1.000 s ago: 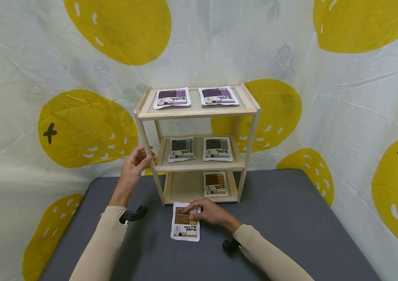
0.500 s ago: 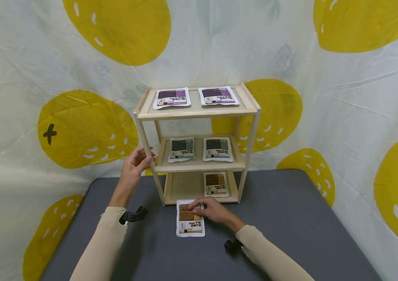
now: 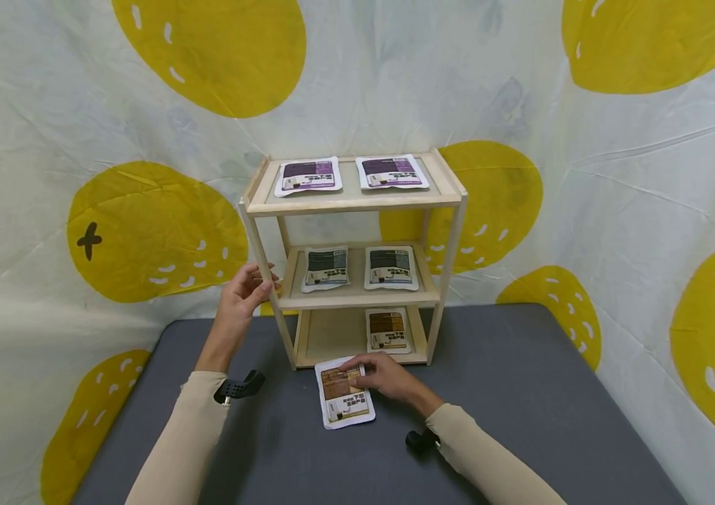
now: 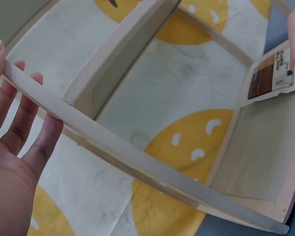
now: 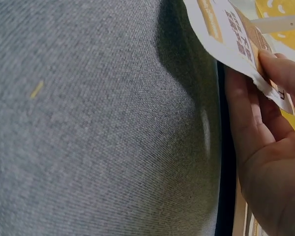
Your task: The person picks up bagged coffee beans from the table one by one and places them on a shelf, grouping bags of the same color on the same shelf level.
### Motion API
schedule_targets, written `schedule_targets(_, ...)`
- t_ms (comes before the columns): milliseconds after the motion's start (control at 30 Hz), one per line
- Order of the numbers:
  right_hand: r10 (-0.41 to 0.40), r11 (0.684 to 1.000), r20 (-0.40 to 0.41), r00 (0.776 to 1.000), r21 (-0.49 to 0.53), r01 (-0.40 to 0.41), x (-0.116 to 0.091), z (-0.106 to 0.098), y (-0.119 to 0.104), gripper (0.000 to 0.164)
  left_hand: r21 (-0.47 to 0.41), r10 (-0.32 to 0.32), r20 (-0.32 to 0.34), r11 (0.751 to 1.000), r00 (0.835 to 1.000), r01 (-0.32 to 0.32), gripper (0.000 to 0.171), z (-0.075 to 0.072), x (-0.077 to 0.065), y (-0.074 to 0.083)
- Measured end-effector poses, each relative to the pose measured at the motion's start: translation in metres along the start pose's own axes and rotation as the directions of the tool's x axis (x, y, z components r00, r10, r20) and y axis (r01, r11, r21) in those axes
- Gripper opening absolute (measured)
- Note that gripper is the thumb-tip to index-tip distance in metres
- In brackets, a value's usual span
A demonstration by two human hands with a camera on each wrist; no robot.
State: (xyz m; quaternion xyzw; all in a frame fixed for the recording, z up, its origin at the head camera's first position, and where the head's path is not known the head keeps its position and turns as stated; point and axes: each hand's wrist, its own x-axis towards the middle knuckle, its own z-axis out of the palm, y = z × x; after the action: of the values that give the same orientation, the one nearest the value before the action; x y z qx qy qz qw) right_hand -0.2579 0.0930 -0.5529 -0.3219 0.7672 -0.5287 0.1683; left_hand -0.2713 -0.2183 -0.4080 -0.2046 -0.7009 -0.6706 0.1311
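Observation:
In the head view my right hand (image 3: pixel 385 379) pinches a white-edged pouch with a brown label (image 3: pixel 344 396), just in front of the wooden shelf rack (image 3: pixel 357 301). The right wrist view has the thumb on the printed face of the pouch (image 5: pixel 231 29) and the fingers under it, its edge lifted over the grey surface. My left hand (image 3: pixel 243 298) holds the rack's front left post (image 4: pixel 113 137), thumb on one side and fingers on the other. A second brown pouch (image 3: pixel 389 331) lies at the right of the bottom shelf (image 3: pixel 332 337).
Two dark green pouches (image 3: pixel 327 268) lie side by side on the middle shelf. Two purple pouches (image 3: pixel 310 175) are on the top shelf. The rack stands on a grey table (image 3: pixel 509 393), before a white cloth backdrop (image 3: pixel 357 84) with yellow fruit prints.
The pouch in my right hand has shifted slightly right and toward the rack, then turned so it lies at a slant. My left hand stays on the post.

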Motion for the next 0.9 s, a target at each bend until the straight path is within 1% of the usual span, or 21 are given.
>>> schedule_targets(233, 0.049, 0.999, -0.031, 0.998, 0.003, -0.048, -0.0008, -0.002, 0.0015, 0.032, 0.016, -0.008, -0.005, 1.0, 1.0, 0.008, 0.039, 0.0001, 0.0002, -0.0006)
schedule_targets(433, 0.084, 0.996, -0.025, 0.996, 0.018, -0.083, -0.0015, -0.0041, -0.0041, 0.037, 0.024, -0.018, -0.008, 1.0, 1.0, 0.018, 0.04, -0.0003, -0.0002, -0.0005)
schedule_targets(567, 0.112, 0.994, -0.034, 0.993, 0.008, -0.112, -0.001, -0.0052, -0.0061, 0.039, 0.024, -0.025, -0.014, 0.999, 1.0, 0.025, 0.04, -0.0002, -0.0007, 0.0001)
schedule_targets(800, 0.12, 0.989, -0.043, 0.992, 0.087, -0.116, 0.0018, -0.007, -0.005, 0.039, 0.018, -0.024, -0.021, 1.0, 0.999, 0.025, 0.04, -0.0007, 0.0009, -0.0014)
schedule_targets(900, 0.124, 0.988, -0.049, 0.991, 0.1, -0.119, 0.0025, -0.0082, -0.0052, 0.039, 0.013, -0.028, -0.019, 1.0, 0.999, 0.028, 0.04, -0.0004, 0.0012, -0.002)
